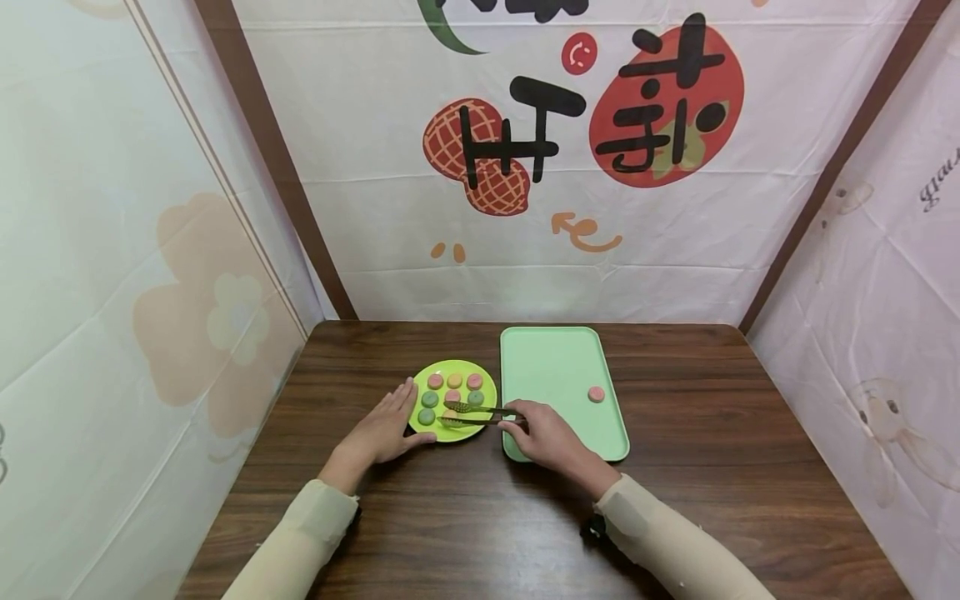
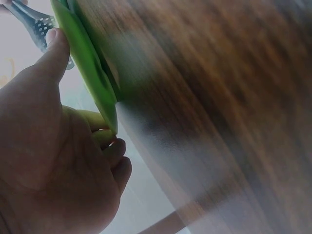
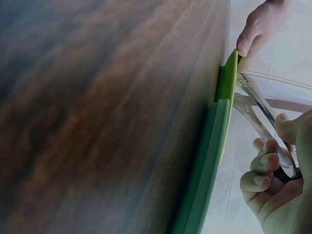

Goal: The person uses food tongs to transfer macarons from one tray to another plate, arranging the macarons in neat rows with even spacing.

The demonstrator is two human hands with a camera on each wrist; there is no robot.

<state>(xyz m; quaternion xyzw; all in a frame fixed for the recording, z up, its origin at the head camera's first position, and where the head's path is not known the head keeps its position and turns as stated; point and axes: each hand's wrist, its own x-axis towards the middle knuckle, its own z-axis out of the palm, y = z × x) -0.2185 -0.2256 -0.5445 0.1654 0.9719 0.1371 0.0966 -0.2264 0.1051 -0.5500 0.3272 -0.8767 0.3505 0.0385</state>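
Note:
A lime-green round plate (image 1: pixel 487 414) carries several pink, green and orange macarons in rows. At its left rim, my left hand (image 1: pixel 386 427) holds the plate with the thumb at the near edge and the fingers along the far left side; the left wrist view shows the thumb (image 2: pixel 54 48) at the rim. My right hand (image 1: pixel 547 433) grips metal tongs (image 1: pixel 487 409) with perforated tips, spread apart over the plate. Those tips lie around an orange macaron (image 1: pixel 450 414) in the front row, partly hiding it. On the mint-green tray (image 1: pixel 547 358) lies one pink macaron (image 1: pixel 596 394).
The tray stands just right of the plate, its left edge close to the plate's rim. Both are on a dark wooden table (image 1: pixel 712 433). Printed cloth walls (image 1: pixel 360 208) border the table at the back and sides.

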